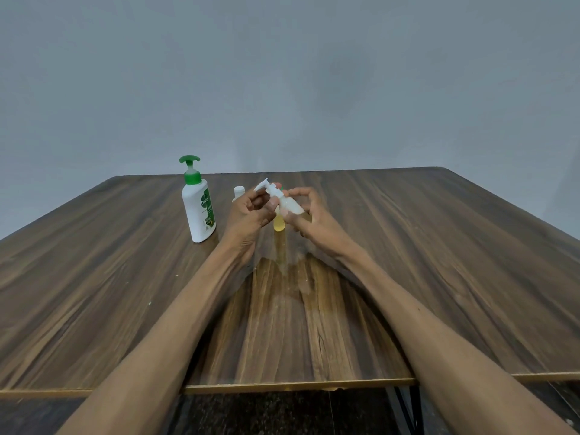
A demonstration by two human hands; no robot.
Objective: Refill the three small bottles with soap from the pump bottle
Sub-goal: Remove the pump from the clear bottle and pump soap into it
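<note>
Just right of the pump bottle [199,211], both hands hold a small white bottle [290,205] tilted above the worktop [439,246]. The right hand [309,216] curls round its smooth, rounded body; the left hand [251,211] pinches its white pump cap [266,187]. Whether it holds soap cannot be told. Below it, right of the pump bottle, stands a small clear bottle [278,224] with yellow liquid inside. A third small white bottle [238,193] stands behind the left hand. The pump bottle is glossy white plastic with a green pump head; the worktop is dark wood-grain.
</note>
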